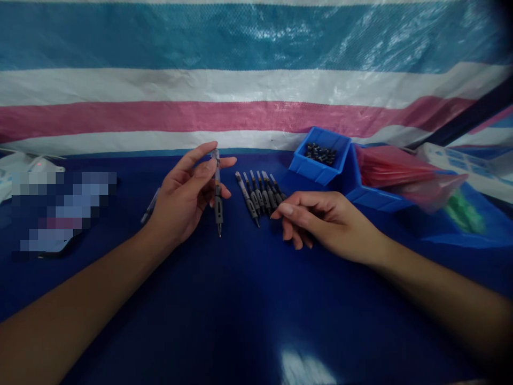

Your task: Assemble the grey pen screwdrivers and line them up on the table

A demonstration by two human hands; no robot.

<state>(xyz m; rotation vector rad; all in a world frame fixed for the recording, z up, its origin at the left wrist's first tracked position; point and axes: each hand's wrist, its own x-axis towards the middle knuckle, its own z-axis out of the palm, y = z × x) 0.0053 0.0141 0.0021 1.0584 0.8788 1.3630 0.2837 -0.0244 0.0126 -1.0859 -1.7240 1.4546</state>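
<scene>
Pen (218,209) held near its top, tip downward, pinched in left grip (181,197). Right grip (326,219) loosely curled beside pen row (264,199) on blue surface (200,305); whether anything was held could not be told. Swinging was risked by the high pinch, scattering by a brushed fingertip.

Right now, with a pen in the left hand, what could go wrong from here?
The left hand holds the pen by its upper part, tip downward, so it might swing or slip. The right hand is right by the row of pens; a small bump could scatter them. The red bag sticks out past its bin and might slide if brushed.
</scene>
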